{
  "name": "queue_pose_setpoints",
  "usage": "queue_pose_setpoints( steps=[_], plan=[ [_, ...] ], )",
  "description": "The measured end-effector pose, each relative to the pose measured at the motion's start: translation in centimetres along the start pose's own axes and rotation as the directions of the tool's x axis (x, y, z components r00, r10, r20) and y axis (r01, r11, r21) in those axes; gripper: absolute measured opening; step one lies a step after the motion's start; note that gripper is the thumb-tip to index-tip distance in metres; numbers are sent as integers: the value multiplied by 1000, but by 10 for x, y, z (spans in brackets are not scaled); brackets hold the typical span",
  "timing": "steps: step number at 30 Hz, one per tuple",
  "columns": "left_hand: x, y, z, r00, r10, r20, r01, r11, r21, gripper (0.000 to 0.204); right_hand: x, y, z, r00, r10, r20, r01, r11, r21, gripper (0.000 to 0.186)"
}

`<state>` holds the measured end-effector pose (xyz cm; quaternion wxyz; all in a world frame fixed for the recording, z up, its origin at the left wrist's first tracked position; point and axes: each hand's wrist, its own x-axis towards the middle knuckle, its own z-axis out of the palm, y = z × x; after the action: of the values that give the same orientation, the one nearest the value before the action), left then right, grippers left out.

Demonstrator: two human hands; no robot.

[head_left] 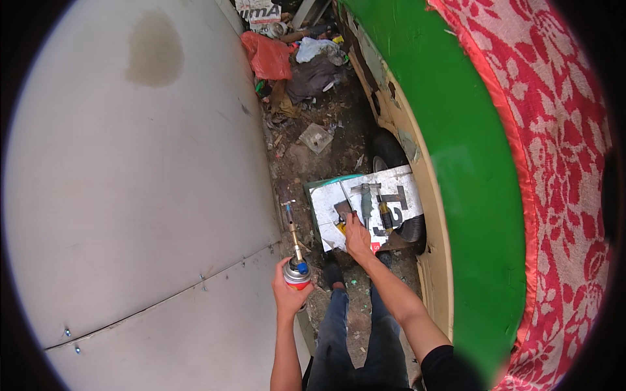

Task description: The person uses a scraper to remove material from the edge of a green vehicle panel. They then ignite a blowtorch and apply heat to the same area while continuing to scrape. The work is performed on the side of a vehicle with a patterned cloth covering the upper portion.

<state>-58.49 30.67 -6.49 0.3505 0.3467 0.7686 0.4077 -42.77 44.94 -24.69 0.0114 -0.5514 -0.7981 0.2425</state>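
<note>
My left hand (291, 291) is wrapped round the gas canister of a blowtorch (298, 272). Its brass tube points up and away beside the grey panel, with a blue knob near the canister; the tip looks bluish, but whether it is lit I cannot tell. My right hand (357, 236) is over a white printed board (326, 199), fingers bent together beside a dark and yellow item (342, 210). What they grip is hidden. A thin rod runs away from these fingers. On the board also lie a hammer-like tool (366, 202) and a yellow-and-black-handled screwdriver (386, 216).
A grey metal panel (150, 195) walls the left side. On the right stands a green surface (482, 215) with a red patterned cloth (561, 130). Further up the narrow dirt passage lie a red plastic bag (266, 55), dark cloth (313, 79) and scattered litter. A tire (411, 229) sits by the board.
</note>
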Motion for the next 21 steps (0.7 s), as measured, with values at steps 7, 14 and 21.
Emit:
queue_pose_setpoints(
  steps=[7,14,21],
  plan=[
    [-9,4,-25,999,25,-21,-25,1000,1,68,8,-6,-5,999,22,48,-20,999,-42,36],
    [-15,13,-44,1000,20,-14,-20,1000,7,67,10,-7,-12,983,180,23,-179,936,304,37],
    [-28,27,-55,997,70,14,-70,998,-10,68,-11,-13,-49,960,168,-224,-74,924,376,42]
  ],
)
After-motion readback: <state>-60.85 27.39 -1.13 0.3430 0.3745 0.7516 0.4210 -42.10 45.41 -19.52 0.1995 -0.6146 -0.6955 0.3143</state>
